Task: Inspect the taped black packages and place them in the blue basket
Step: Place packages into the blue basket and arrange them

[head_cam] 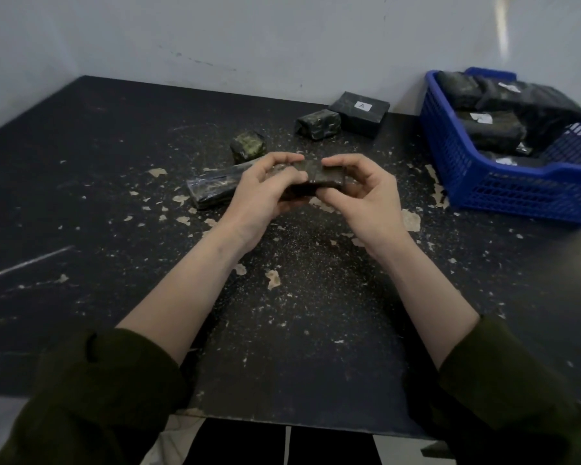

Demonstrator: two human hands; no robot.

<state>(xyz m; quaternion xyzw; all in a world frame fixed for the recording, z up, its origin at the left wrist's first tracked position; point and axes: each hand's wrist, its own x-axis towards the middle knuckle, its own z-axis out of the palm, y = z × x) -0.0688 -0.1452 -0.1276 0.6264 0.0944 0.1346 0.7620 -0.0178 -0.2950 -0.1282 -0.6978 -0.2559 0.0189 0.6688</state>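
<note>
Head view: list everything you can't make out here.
Head view only.
- Held package: ends and underside hidden by the left hand and right hand gripping it.
- Long package on the table: right end hidden behind the left hand.
- Blue basket: right side cut off by the frame edge, blurred; packages inside uncountable.
- Label on the far box: too small to read.

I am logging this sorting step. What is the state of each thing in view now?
left hand, grips the held package
right hand, grips the held package
held package, between both hands
long package, lying on the table
small package, on the table
medium package, on the table
labelled package, on the table, label up
blue basket, holds several packages
</note>
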